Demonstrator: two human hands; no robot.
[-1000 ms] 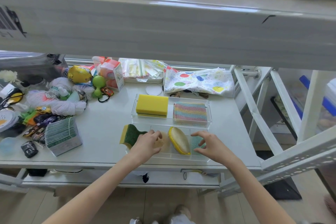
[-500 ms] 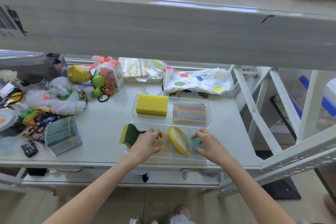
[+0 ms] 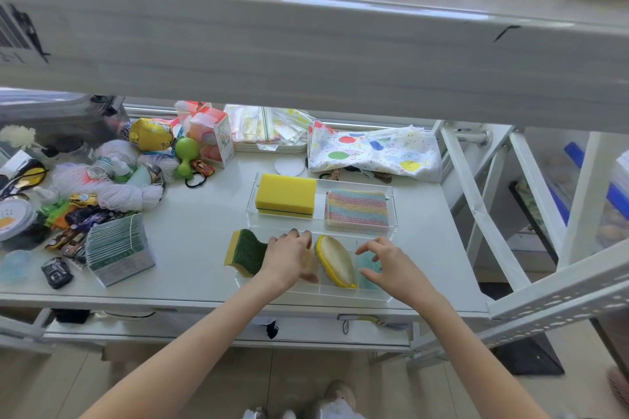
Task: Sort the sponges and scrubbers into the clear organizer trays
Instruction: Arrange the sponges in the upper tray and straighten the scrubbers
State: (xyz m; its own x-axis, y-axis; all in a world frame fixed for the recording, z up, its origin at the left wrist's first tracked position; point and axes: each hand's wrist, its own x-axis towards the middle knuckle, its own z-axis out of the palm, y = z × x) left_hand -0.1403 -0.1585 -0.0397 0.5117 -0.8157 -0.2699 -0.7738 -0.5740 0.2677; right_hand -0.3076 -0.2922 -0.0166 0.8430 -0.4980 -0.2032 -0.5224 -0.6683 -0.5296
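Because a big white shelf (image 3: 306, 44) sits across the top of our view, we cannot see what lies far back on the table (image 3: 197, 235), and our left hand (image 3: 289, 257) covers most of a pale tan sponge (image 3: 311, 269), so we cannot tell its shape. The near clear tray (image 3: 320, 292) is hard to see because it is see-through. Our left hand lies palm down over the left part of that tray, fingers close together and curled a bit, touching the tan sponge but not squeezing it as far as we can tell. A green and yellow scrub sponge (image 3: 246, 253) sticks out just beside that hand, half over the tray's left end. A yellow-edged oval scrubber (image 3: 335, 262) leans between our two hands. Our right hand (image 3: 391, 269) is held over the right part, fingers spread apart and bent like a claw, just above a small teal scrubber (image 3: 367, 270) and not holding it. Behind, the far clear tray (image 3: 321, 224) holds a yellow sponge (image 3: 286, 194) on the left and a rainbow striped scrubber (image 3: 355, 207) on the right. On the left of the white table are yarn (image 3: 119, 194), toy cars and a stack of cards (image 3: 117, 248). A spotty cloth (image 3: 374, 153) lies at the back. The floor is below us.
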